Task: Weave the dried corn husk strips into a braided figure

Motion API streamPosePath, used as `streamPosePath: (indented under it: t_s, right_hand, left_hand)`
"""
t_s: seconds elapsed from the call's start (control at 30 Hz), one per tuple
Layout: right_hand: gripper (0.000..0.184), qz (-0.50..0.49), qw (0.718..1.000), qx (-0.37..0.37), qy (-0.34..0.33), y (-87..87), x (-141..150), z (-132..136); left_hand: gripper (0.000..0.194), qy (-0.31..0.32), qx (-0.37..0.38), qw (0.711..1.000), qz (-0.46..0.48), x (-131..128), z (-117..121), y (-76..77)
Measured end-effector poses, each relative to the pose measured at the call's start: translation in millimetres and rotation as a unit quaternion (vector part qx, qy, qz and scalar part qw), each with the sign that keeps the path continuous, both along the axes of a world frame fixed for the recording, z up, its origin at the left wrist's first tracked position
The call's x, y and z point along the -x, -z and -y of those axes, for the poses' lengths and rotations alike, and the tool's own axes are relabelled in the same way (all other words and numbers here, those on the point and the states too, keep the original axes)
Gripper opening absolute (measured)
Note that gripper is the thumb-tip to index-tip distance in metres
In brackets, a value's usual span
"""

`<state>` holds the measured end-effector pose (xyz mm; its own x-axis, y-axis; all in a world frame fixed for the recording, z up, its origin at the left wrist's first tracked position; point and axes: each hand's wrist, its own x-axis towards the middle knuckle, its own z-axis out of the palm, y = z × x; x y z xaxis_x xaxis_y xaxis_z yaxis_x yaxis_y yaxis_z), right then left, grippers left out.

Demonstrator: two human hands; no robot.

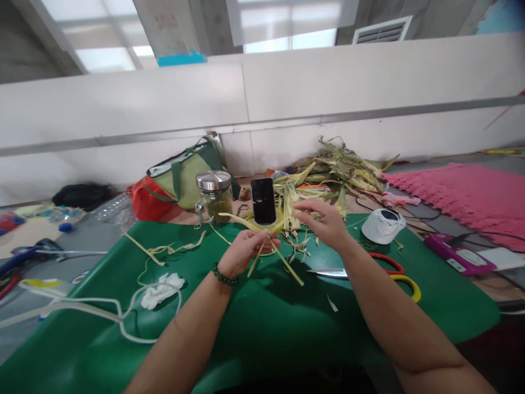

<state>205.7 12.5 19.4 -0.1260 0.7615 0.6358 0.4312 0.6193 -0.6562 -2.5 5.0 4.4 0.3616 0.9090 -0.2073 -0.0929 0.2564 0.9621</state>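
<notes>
My left hand [243,251] is closed around pale yellow-green corn husk strips [289,266], which cross at the fingertips and stick out on both sides. To its right, my right hand [326,223] hangs above the table, fingers stretched forward and apart from the thumb, holding nothing that I can see. Beyond the hands a black-screened phone [263,201] stands upright, with a yellow ring-shaped item around its base. A bunch of pale husks [290,205] lies behind the right fingertips. Under the right forearm lie scissors [330,272] with red and yellow handles.
A green mat [262,339] covers the table. Behind it stand a lidded glass mug [215,202], a green bag [184,178] and a heap of dried husks [348,164]. A white cable [118,314] and crumpled tissue [162,291] lie left; a white object [381,230] sits right.
</notes>
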Motion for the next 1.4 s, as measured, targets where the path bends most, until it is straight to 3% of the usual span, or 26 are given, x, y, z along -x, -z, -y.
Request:
streamPosePath:
  t_s: [0.07, 0.17, 0.23, 0.3, 0.37, 0.43, 0.53, 0.63, 0.87, 1.17, 1.4]
  right_hand:
    - [0.025, -0.054, 0.996, -0.072, 0.018, -4.7, 5, 12]
    - [0.038, 0.008, 0.997, -0.065, -0.033, -4.7, 20, 33]
    - [0.045, 0.115, 0.991, 0.011, -0.073, 1.0, 35, 41]
    - [0.04, 0.212, 0.97, 0.108, -0.057, 9.3, 48, 41]
    - [0.036, 0.236, 0.956, 0.174, -0.021, 18.3, 59, 35]
    - [0.032, 0.18, 0.961, 0.204, -0.046, 26.6, 64, 25]
    - [0.031, 0.06, 0.956, 0.252, -0.139, 35.7, 67, 14]
    - [0.036, 0.006, 0.951, 0.267, -0.154, 40.1, 69, 14]
    - [0.034, 0.047, 0.977, 0.182, -0.098, 43.5, 79, 29]
    - [0.034, -0.019, 0.958, 0.253, -0.136, 44.7, 78, 25]
    - [0.032, 0.003, 0.965, 0.229, -0.124, 45.3, 83, 31]
  left_hand:
    - [0.03, -0.055, 0.012, 0.997, 0.059, -1, -1, -1.7]
    - [0.023, -0.116, 0.001, 0.986, 0.118, -3, -1, -4.3]
    - [0.021, -0.133, -0.009, 0.979, 0.153, -5, -1, -4.3]
    - [0.021, -0.136, -0.015, 0.975, 0.177, -7, 0, -2.3]
    - [0.024, -0.134, -0.015, 0.973, 0.19, -8, 0, 1.0]
    - [0.027, -0.133, -0.011, 0.972, 0.194, -10, 1, 4.4]
    - [0.029, -0.136, -0.005, 0.974, 0.182, -12, 2, 7.7]
    - [0.027, -0.152, -0.019, 0.972, 0.178, -15, 3, 8.1]
    - [0.029, -0.199, -0.048, 0.964, 0.171, -19, 4, 8.1]
    - [0.037, -0.138, -0.036, 0.977, 0.159, -12, 4, 1.6]
    - [0.027, -0.187, -0.079, 0.972, 0.115, -13, 2, 6.7]
